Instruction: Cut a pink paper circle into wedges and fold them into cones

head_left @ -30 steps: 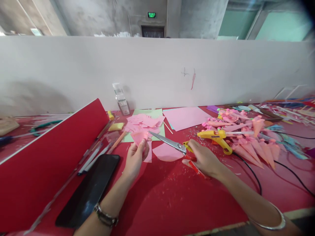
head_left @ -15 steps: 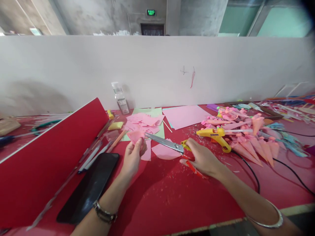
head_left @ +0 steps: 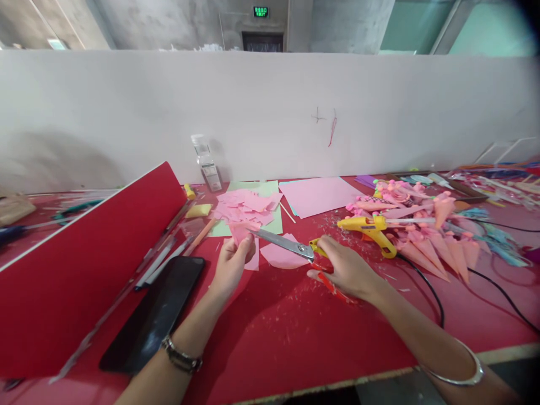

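My left hand [head_left: 235, 259] pinches a small piece of pink paper [head_left: 241, 230] between thumb and fingers. In my right hand [head_left: 343, 264] is a pair of scissors [head_left: 287, 243] with yellow and red handles. The blade tips meet the edge of the held paper; I cannot tell how far they cut into it. Beyond my left hand, a heap of pink paper pieces [head_left: 247, 205] lies on a green sheet [head_left: 276, 224]. Below the blades, a larger pink paper piece [head_left: 282, 257] rests on the red table [head_left: 287, 343].
To the right lie a yellow glue gun [head_left: 371, 229] and a pile of pink paper cones [head_left: 426, 253]. A black phone [head_left: 156, 315] and a red board [head_left: 97, 270] are at left. A clear bottle [head_left: 208, 169] stands by the white partition [head_left: 261, 118]. Pink sheets [head_left: 318, 196] lie behind.
The pink paper in my left hand has turned, and that hand has shifted slightly right. The scissors stay at the paper's edge. The whole view has tilted slightly.
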The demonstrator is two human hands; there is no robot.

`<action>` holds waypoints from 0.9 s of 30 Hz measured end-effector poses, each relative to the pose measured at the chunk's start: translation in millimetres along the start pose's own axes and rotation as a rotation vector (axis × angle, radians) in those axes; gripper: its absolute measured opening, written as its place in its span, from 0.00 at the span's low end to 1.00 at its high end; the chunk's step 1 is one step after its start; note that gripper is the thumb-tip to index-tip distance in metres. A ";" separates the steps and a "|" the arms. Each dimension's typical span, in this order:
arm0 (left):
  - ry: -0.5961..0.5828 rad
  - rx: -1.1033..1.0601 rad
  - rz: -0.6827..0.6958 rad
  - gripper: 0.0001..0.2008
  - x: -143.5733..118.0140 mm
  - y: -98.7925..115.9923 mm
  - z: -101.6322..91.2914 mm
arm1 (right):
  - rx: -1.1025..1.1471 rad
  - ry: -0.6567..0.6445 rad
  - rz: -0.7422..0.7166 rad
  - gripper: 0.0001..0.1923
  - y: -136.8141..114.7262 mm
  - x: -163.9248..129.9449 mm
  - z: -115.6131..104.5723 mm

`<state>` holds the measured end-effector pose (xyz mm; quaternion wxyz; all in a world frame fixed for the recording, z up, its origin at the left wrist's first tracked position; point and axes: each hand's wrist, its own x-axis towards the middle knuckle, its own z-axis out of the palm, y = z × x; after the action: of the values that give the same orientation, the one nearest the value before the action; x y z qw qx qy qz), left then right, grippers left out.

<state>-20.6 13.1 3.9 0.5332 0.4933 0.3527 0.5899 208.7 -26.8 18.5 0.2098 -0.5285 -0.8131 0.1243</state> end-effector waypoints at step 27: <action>-0.102 0.228 -0.021 0.22 -0.6 -3.5 -5.1 | 0.031 -0.112 0.024 0.18 -1.9 -1.8 -3.1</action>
<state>-24.5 13.7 -0.9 0.4971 0.5763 0.3952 0.5144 209.3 -29.3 21.7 0.1706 -0.5271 -0.8152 0.1685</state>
